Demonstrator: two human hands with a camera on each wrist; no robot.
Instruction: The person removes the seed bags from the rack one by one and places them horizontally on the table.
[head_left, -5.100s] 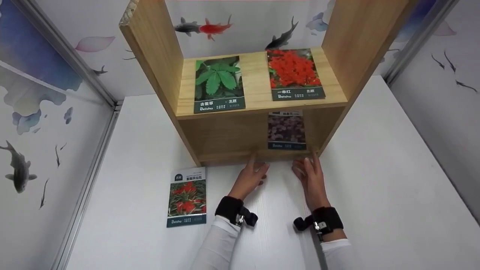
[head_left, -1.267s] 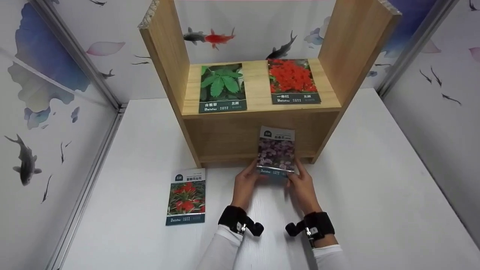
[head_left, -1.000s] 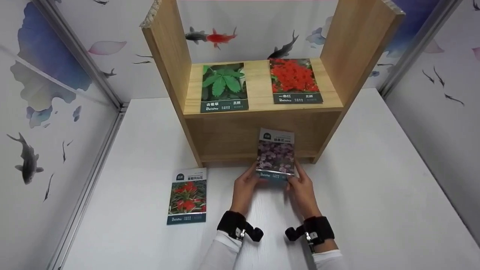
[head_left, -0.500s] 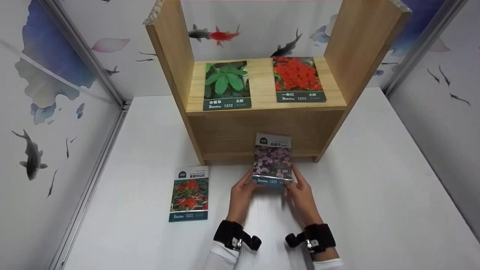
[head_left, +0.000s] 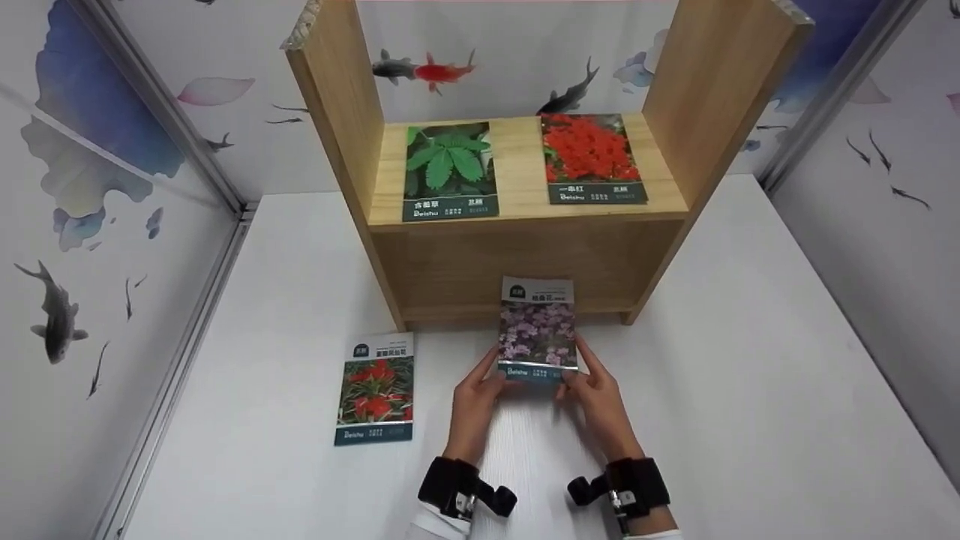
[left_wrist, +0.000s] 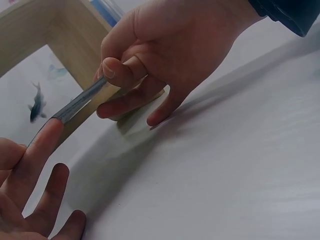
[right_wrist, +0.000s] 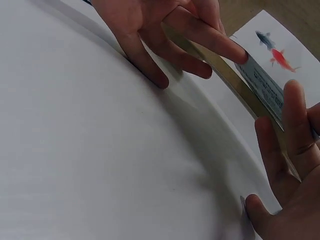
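Note:
Both hands hold a seed packet (head_left: 538,334) with purple flowers on its front, tilted just in front of the wooden shelf (head_left: 442,270). My left hand (head_left: 472,416) pinches its lower left edge, and my right hand (head_left: 602,411) pinches the lower right corner. From the left wrist view, the packet (left_wrist: 77,102) is seen edge-on between the fingers, raised off the white table. The right wrist view shows part of its printed back (right_wrist: 262,85). To the left, a red-flowered seed packet (head_left: 376,390) lies flat on the table.
On the shelf's upper board lie a green-leaf seed packet (head_left: 450,171) and a red-blossom seed packet (head_left: 591,157). Wooden side panels (head_left: 731,97) rise at both ends. White walls (head_left: 127,225) printed with fish enclose the white table (head_left: 750,375).
Earlier the purple-flowered packet stood in the shelf's lower compartment, with both hands at the shelf's front edge. Both hands now grip it and have drawn it out, toward me and slightly left.

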